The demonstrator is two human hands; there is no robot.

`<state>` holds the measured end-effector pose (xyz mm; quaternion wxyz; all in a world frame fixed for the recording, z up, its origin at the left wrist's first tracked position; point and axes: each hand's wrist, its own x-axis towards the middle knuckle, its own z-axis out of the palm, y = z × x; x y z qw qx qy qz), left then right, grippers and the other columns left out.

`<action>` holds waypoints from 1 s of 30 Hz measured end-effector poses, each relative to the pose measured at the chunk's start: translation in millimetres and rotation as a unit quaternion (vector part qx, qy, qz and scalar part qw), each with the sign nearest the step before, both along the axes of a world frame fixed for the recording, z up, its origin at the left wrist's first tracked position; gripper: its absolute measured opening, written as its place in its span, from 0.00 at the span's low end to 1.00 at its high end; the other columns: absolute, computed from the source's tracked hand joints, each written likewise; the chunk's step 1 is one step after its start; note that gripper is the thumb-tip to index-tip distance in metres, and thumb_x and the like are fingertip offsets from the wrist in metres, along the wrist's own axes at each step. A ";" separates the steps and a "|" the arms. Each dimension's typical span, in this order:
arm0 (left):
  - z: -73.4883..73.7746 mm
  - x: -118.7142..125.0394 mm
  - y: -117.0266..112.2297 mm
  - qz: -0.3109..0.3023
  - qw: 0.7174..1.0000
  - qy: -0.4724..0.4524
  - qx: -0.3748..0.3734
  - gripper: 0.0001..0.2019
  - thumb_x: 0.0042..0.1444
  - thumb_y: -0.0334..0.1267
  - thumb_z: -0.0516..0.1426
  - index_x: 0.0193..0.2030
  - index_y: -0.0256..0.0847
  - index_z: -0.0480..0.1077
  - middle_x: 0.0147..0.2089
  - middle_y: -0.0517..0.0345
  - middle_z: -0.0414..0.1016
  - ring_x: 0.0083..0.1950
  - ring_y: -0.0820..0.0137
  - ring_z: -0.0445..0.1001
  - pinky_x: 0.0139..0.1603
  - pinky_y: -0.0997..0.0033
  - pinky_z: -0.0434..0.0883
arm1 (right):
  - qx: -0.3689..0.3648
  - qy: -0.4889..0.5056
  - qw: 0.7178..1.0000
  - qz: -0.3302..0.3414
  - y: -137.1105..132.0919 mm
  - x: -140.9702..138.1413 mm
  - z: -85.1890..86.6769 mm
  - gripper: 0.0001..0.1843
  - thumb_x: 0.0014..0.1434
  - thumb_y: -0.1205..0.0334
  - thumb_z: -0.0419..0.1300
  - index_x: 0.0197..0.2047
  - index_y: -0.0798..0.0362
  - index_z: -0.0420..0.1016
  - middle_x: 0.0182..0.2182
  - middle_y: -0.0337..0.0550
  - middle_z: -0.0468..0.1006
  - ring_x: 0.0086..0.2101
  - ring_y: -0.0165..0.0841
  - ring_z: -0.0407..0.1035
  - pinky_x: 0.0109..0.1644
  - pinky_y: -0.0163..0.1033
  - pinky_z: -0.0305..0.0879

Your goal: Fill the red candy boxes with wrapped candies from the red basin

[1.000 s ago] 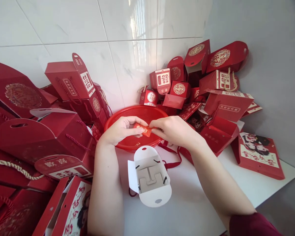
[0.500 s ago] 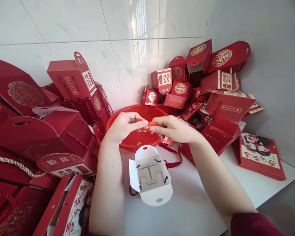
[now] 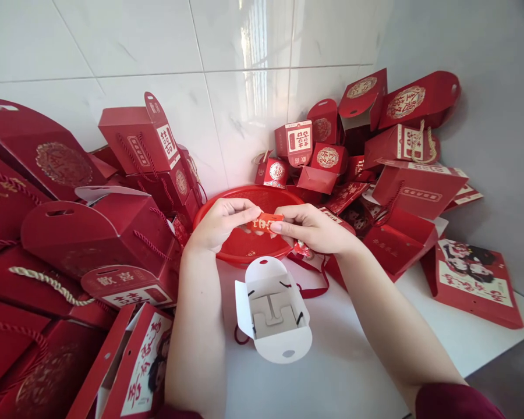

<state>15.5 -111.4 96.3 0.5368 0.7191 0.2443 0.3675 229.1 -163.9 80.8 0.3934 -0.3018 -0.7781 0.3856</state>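
Observation:
My left hand (image 3: 222, 224) and my right hand (image 3: 315, 230) pinch a small red-orange packet (image 3: 261, 223) with gold lettering, one at each end. They hold it level over a red plastic basket (image 3: 233, 255). A small red wrapped piece (image 3: 303, 249) shows just below my right fingers; whether they touch it I cannot tell. Below the packet, nearer to me, stands a gift box (image 3: 283, 347) with its flaps open, its white inside facing up and dark cord ends showing in its walls. The fingertips behind the packet are partly hidden.
Red gift boxes (image 3: 91, 233) with rope handles are stacked along the left. Another heap of red boxes (image 3: 402, 192) lies at the right against the wall. A tiled wall (image 3: 144, 41) closes off the back. Red ribbon (image 3: 317, 289) lies beside the open box on the white table (image 3: 340, 361).
The packet has turned slightly, so more of its gold lettering faces me. Both hands keep hold of it. The whole view has shifted a little, moving the scene to the right.

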 end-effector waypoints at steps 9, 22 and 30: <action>2.8 11.4 -6.8 -0.020 0.992 0.112 0.051 0.14 0.58 0.43 0.62 0.27 0.36 0.74 0.21 0.61 0.72 0.24 0.78 0.70 0.29 0.79 0.68 | 0.068 -0.048 0.996 -0.042 0.8 0.8 0.7 0.18 0.66 0.50 0.58 0.32 0.55 0.72 0.23 0.33 0.66 0.24 0.25 0.57 0.29 0.32 0.56; 6.6 14.7 -13.2 -0.032 0.993 0.089 0.070 0.18 0.62 0.47 0.58 0.26 0.36 0.75 0.22 0.59 0.73 0.22 0.77 0.69 0.24 0.78 0.66 | 0.000 -0.037 0.999 0.014 -1.9 7.3 4.4 0.17 0.67 0.50 0.57 0.36 0.55 0.73 0.22 0.33 0.67 0.21 0.24 0.58 0.26 0.31 0.56; 2.1 19.8 -11.0 0.018 0.992 0.068 0.107 0.33 0.62 0.63 0.50 0.20 0.36 0.73 0.18 0.55 0.72 0.20 0.74 0.71 0.23 0.76 0.68 | 0.048 -0.072 0.996 -0.033 -12.1 9.1 11.0 0.19 0.68 0.48 0.55 0.34 0.54 0.73 0.22 0.34 0.67 0.22 0.25 0.58 0.26 0.32 0.55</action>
